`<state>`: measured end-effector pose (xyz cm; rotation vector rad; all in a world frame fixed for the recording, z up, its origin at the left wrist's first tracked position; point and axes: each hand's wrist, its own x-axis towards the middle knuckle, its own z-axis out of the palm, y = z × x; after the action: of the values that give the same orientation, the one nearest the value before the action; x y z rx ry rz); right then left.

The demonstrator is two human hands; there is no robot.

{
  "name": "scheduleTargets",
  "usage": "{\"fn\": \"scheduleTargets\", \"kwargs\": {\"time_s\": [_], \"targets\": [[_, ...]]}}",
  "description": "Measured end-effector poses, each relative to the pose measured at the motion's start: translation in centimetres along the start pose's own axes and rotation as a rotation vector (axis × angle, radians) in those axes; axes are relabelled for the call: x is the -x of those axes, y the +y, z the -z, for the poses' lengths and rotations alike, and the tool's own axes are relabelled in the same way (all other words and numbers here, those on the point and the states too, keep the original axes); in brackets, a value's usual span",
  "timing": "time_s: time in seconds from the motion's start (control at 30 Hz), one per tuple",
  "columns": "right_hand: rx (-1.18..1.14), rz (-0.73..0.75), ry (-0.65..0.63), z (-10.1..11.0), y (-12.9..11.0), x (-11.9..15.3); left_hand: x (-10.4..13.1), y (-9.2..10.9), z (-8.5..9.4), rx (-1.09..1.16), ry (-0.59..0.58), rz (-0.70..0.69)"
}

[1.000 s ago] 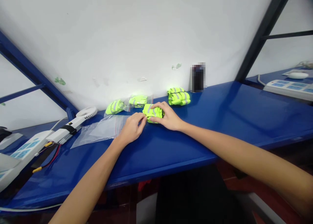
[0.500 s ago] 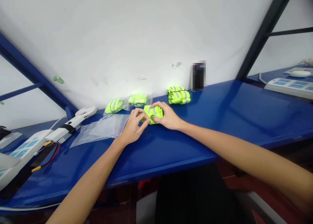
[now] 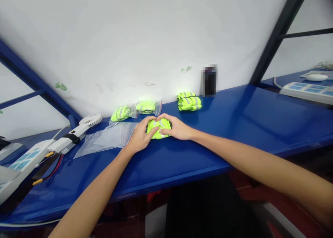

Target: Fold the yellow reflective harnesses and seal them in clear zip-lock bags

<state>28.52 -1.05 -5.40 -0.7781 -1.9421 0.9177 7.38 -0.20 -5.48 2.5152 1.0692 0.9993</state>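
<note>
Between my two hands is a folded yellow-green reflective vest (image 3: 161, 124) with grey bands, close to the blue table top. My left hand (image 3: 141, 134) curves round its left side, thumb on the front. Round its right side my right hand (image 3: 179, 128) is closed, thumb pressed on the front and fingers over the top. A clear plastic bag (image 3: 106, 137) lies flat just left of my left hand. Behind it are two bundles in clear bags, one bagged vest (image 3: 121, 113) and another bagged vest (image 3: 146, 107). Rolled vests (image 3: 189, 102) without visible bags sit farther right.
On the left are a white handheld fan (image 3: 90, 120), a cable with yellow connectors (image 3: 53, 167) and a white power strip (image 3: 28, 158). A dark pixelated object (image 3: 209, 81) leans on the wall at the back. Another power strip (image 3: 309, 91) stands far right beyond the dark frame.
My left hand has gone from pinching at the vest's left edge to wrapping round its side. The vest sits slightly lower and more to the left, with both thumbs now on its front.
</note>
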Motion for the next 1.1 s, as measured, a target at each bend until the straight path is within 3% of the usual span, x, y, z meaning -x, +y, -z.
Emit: {"fn": "scheduleTargets", "kwargs": {"time_s": [0.27,0.53,0.87,1.1], "targets": [[-0.058,0.026,-0.04,0.3,0.46,-0.36,0.15,0.42,0.25,-0.146,-0.03,-0.039],[-0.086,-0.03,-0.04,0.44,0.49,-0.47,-0.07,0.48,0.99,-0.052,-0.107,-0.039],[-0.047,0.009,-0.072,0.33,0.5,-0.38,0.19,0.13,0.47,0.066,-0.05,0.01],[-0.046,-0.012,-0.029,0.36,0.23,-0.34,0.04,0.02,0.21,-0.031,0.007,-0.004]]}}
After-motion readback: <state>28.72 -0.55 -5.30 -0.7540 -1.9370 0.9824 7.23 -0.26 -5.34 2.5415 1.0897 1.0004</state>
